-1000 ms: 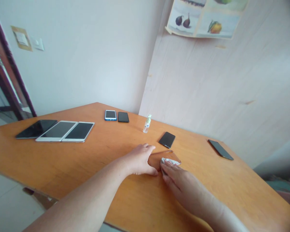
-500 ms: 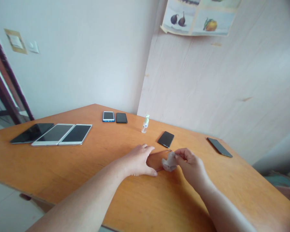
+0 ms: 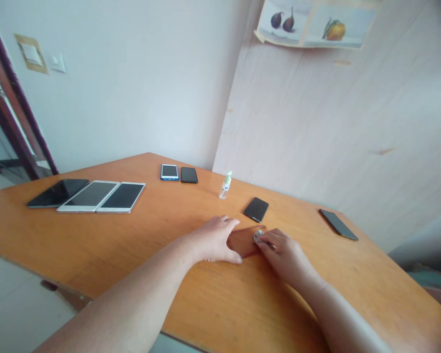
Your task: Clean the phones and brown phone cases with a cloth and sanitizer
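A flat, see-through brownish piece that looks like a clear phone case (image 3: 243, 241) lies on the table between my hands. My left hand (image 3: 216, 240) grips its left end, thumb at the near side and fingers at the far side. Pinched in my right hand (image 3: 284, 252) is a crumpled whitish wipe (image 3: 257, 236), pressed against the right part of the case. Most of the wipe is hidden under my fingers. Just beyond the case lies a black phone (image 3: 256, 209), and behind that stands a small clear spray bottle (image 3: 225, 186) with a pale green top.
On the wooden table (image 3: 191, 304) a dark tablet (image 3: 58, 192) and two white tablets (image 3: 89, 195) lie at the left. A blue-edged phone (image 3: 169, 171) and a black phone (image 3: 189, 175) lie at the back. Another dark phone (image 3: 338, 224) is near the right edge.
My right hand has moved down and left, bunching the wipe against the case. My left hand keeps its hold. The view has shifted slightly.
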Available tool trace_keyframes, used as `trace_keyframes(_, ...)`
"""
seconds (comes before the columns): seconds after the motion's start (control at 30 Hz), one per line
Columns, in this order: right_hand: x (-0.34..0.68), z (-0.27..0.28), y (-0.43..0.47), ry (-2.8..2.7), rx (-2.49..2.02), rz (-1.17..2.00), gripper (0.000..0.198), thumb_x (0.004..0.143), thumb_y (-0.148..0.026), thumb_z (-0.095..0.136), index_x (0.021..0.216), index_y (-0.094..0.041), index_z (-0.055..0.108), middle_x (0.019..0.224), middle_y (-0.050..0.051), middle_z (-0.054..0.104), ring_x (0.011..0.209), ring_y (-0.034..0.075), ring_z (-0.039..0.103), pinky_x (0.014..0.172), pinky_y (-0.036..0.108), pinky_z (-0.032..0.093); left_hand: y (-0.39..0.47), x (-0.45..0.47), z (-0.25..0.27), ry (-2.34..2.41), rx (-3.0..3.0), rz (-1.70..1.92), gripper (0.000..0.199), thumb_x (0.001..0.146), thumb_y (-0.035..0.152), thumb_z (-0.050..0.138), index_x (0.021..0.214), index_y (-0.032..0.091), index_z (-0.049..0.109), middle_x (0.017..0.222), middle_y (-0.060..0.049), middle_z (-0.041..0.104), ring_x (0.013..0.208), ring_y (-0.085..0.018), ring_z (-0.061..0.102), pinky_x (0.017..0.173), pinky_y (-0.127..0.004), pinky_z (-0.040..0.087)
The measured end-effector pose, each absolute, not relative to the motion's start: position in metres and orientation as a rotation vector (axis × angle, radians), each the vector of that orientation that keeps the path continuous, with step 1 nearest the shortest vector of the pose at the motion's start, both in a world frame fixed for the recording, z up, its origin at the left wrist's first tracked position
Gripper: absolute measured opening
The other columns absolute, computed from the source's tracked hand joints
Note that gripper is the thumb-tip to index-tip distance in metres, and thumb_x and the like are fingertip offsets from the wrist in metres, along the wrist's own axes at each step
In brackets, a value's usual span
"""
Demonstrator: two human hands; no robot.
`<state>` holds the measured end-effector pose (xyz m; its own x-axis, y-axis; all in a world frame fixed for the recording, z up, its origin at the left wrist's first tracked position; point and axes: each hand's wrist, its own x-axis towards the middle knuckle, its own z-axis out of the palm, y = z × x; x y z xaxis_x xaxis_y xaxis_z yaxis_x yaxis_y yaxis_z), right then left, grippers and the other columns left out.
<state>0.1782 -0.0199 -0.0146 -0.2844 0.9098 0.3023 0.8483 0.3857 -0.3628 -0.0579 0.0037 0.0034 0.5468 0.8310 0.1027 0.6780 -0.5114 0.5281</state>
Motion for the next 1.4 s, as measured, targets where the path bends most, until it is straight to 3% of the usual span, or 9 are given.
trace_keyframes(0.2,0.203,-0.019,-0.004,-1.952,-1.849,0.054,0.018,0.087,-0.028,0.051,0.090,-0.021,0.067,0.087,0.006,0.065,0.083,0.021,0.062,0.074,0.032,0.046,0.002,-0.057,0.004,1.224,2.346,0.481,0.076,0.061,0.049,0.079,0.128,0.026,0.051,0.127,-0.009,0.058,0.117,-0.031,0.055,0.095,-0.038,0.046)
trace_keyframes(0.5,0.139,-0.006,-0.046,-2.261,-1.172,0.440,0.022,0.089,-0.018,0.047,0.088,-0.023,0.068,0.091,0.004,0.067,0.086,0.019,0.062,0.078,0.031,0.048,0.005,-0.057,0.001,1.213,2.349,0.509,0.084,0.063,0.052,0.075,0.136,0.021,0.046,0.129,-0.012,0.057,0.122,-0.033,0.052,0.097,-0.039,0.046)
trace_keyframes(0.77,0.202,-0.015,-0.009,-1.952,-1.862,0.064,0.017,0.084,-0.022,0.051,0.086,-0.020,0.068,0.083,0.005,0.064,0.079,0.020,0.061,0.071,0.031,0.043,0.003,-0.057,0.000,1.204,2.356,0.510,0.084,0.062,0.049,0.076,0.136,0.024,0.046,0.129,-0.010,0.057,0.121,-0.031,0.052,0.096,-0.038,0.046)
trace_keyframes(1.07,0.139,-0.013,-0.043,-2.302,-1.112,0.302,0.026,0.086,-0.007,0.048,0.086,-0.023,0.068,0.091,0.005,0.063,0.087,0.019,0.060,0.077,0.030,0.046,0.002,-0.050,-0.004,1.153,2.408,0.574,0.087,0.059,0.040,0.079,0.136,0.018,0.046,0.125,-0.012,0.060,0.118,-0.033,0.054,0.097,-0.039,0.046)
trace_keyframes(1.3,0.199,-0.020,-0.011,-2.070,-1.727,-0.023,0.020,0.083,-0.011,0.050,0.083,-0.019,0.068,0.084,0.006,0.060,0.081,0.021,0.058,0.074,0.032,0.043,0.000,-0.052,-0.002,1.133,2.378,0.544,0.080,0.060,0.041,0.078,0.132,0.021,0.049,0.123,-0.011,0.060,0.116,-0.032,0.056,0.095,-0.040,0.046)
trace_keyframes(1.4,0.191,-0.019,-0.015,-2.098,-1.608,0.038,0.024,0.083,-0.008,0.049,0.093,-0.020,0.068,0.090,0.006,0.061,0.086,0.020,0.059,0.078,0.031,0.044,0.001,-0.051,-0.004,1.129,2.372,0.583,0.082,0.060,0.040,0.079,0.134,0.021,0.048,0.124,-0.011,0.060,0.117,-0.032,0.055,0.096,-0.040,0.045)
